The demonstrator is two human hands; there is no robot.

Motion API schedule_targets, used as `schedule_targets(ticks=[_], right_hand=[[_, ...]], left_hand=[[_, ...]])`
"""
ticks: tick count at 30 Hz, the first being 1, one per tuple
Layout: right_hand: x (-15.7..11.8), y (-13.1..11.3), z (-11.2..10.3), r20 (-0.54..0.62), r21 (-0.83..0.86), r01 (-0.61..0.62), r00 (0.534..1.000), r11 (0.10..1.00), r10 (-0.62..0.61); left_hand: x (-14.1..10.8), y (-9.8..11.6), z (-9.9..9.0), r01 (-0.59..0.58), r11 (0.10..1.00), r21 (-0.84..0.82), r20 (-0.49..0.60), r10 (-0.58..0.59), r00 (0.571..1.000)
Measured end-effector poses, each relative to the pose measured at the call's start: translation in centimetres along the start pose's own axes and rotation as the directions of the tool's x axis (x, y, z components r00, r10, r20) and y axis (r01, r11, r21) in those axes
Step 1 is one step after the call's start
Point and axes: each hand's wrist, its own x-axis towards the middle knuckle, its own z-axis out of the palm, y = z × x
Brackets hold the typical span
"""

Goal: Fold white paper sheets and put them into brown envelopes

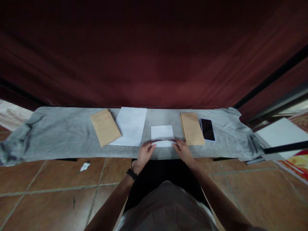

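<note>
Two hands grip a curved white paper at the table's near edge

The left hand and right hand are apart from each other, each with thumb and fingers closed on one end of the curved white paper. It bows between them over the table, close to the middle of its near edge. Just beyond lies a flat white piece; whether the two are one folded sheet, I cannot tell.

Left of the hands, large white paper reaches the table's far edge. A brown envelope lies tilted over its left side. Right of the hands is a stack of brown envelopes, and just beside its right side a dark-screened phone lies flat. The envelopes and phone all lie between the table's far and near edges.

A grey cloth covers the table, bunched at both ends. A black watch circles the left wrist. On the tiled floor, a crumpled white scrap lies off the near edge, toward the left.
</note>
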Motion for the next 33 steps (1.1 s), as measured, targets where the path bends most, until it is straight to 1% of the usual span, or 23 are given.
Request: schedule_targets(ticks=[1,3,5,9,14,16,19,24,27,33], right_hand=[[0.3,-0.2,0.4,-0.042,-0.04,-0.042,0.998,0.998,0.041],[1.0,-0.6,1.0,-0.105,-0.117,-0.12,0.989,0.986,0.108],[1.5,-0.9,1.4,-0.13,-0.172,-0.167,0.981,0.971,0.146],[2.5,-1.4,1.8,-0.13,-0.238,-0.181,0.98,0.954,0.153],[3.2,-1.7,2.1,-0.125,-0.375,-0.211,0.976,0.903,0.176],[3.5,-1.7,2.2,-0.136,-0.421,-0.216,0.975,0.881,0.173],[4.2,-1.6,2.2,-0.159,-0.454,-0.205,0.976,0.867,0.148],[5.7,-1.3,2.0,-0.168,-0.434,-0.132,0.984,0.891,0.064],[6.6,-1.0,2.1,-0.177,-0.42,-0.111,0.984,0.901,0.039],[8.2,-0.5,2.3,-0.189,-0.436,-0.125,0.981,0.891,0.045]], left_hand=[[0.3,0.1,0.3,0.019,0.999,0.028,-0.032,-0.018,0.999],[0.8,0.3,0.9,0.036,0.99,0.14,-0.071,-0.026,0.997],[1.4,0.5,1.4,0.042,0.959,0.279,-0.081,-0.02,0.997],[2.2,1.1,1.8,0.06,0.854,0.516,-0.056,-0.037,0.998],[2.9,2.4,2.2,0.109,0.706,0.7,-0.027,-0.127,0.992],[3.4,2.9,2.3,0.14,0.662,0.737,-0.034,-0.171,0.985],[4.2,3.5,2.4,0.169,0.625,0.762,-0.043,-0.212,0.976],[5.4,3.9,2.6,0.215,0.578,0.787,-0.064,-0.271,0.96],[5.9,3.7,2.6,0.22,0.558,0.8,-0.067,-0.282,0.957],[7.0,3.2,2.7,0.229,0.53,0.817,-0.089,-0.275,0.957]])
